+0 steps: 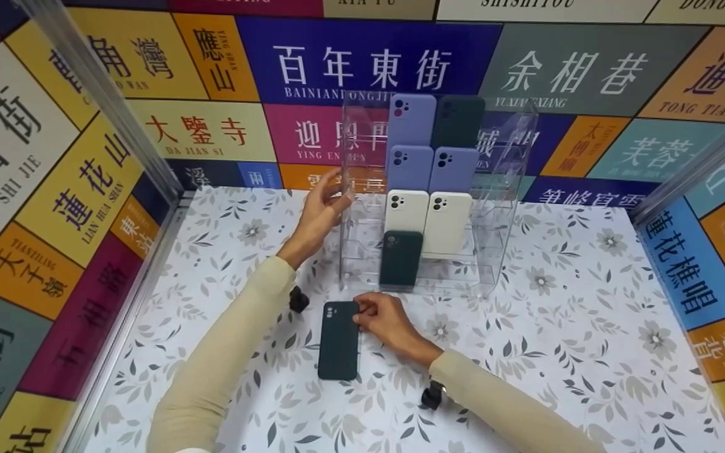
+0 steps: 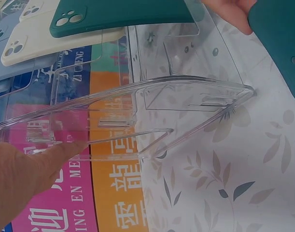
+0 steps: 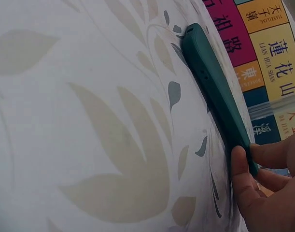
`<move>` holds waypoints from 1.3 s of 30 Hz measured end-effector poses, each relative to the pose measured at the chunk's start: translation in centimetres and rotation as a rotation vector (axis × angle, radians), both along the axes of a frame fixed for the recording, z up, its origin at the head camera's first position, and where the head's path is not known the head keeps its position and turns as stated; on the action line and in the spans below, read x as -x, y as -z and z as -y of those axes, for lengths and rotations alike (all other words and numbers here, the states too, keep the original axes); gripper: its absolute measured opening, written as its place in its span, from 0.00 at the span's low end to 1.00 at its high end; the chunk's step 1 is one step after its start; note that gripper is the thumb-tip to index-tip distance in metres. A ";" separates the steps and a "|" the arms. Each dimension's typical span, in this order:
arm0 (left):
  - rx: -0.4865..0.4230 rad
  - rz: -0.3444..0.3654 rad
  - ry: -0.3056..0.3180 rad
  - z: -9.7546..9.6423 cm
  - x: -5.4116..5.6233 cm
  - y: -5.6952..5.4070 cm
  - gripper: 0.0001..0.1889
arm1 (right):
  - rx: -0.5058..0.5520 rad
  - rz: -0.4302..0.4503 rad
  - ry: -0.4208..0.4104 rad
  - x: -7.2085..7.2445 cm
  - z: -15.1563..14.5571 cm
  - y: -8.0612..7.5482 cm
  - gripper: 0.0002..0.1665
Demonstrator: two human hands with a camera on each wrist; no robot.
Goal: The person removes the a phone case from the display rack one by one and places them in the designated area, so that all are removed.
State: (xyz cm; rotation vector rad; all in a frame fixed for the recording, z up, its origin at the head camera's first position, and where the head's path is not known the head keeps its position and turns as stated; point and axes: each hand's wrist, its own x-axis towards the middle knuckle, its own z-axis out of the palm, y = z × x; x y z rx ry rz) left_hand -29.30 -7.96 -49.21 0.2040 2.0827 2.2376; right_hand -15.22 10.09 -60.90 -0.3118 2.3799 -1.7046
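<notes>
A clear acrylic tiered stand (image 1: 507,211) stands at the back of the table. My left hand (image 1: 320,217) grips its left side panel; in the left wrist view a finger (image 2: 55,154) lies along the clear plastic. Below the stand's front, my right hand (image 1: 389,321) pinches the upper right edge of a dark green phone case (image 1: 338,343), camera cutouts at the top left. The right wrist view shows that case (image 3: 217,92) edge-on, close over the tabletop, with thumb and fingers at one end.
On the stand are purple phone cases (image 1: 411,119), white ones (image 1: 447,223), a dark green one (image 1: 461,123) at the top right and another (image 1: 400,261) at the bottom front. Flower-patterned covering (image 1: 589,302) spans the table. Printed sign panels (image 1: 369,63) enclose it, with metal posts at the corners.
</notes>
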 end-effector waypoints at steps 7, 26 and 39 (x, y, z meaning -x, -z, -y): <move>-0.004 0.000 0.001 -0.2 0.1 0.0 0.35 | -0.028 -0.052 0.000 0.0 -1.1 -0.2 0.16; 0.037 0.013 -0.009 -0.2 0.0 0.0 0.34 | 0.040 -0.093 0.120 -1.1 -7.5 -1.7 0.17; 0.043 0.029 -0.022 -0.2 -0.2 -0.2 0.34 | -0.025 -0.113 0.202 -1.0 -12.2 -4.2 0.15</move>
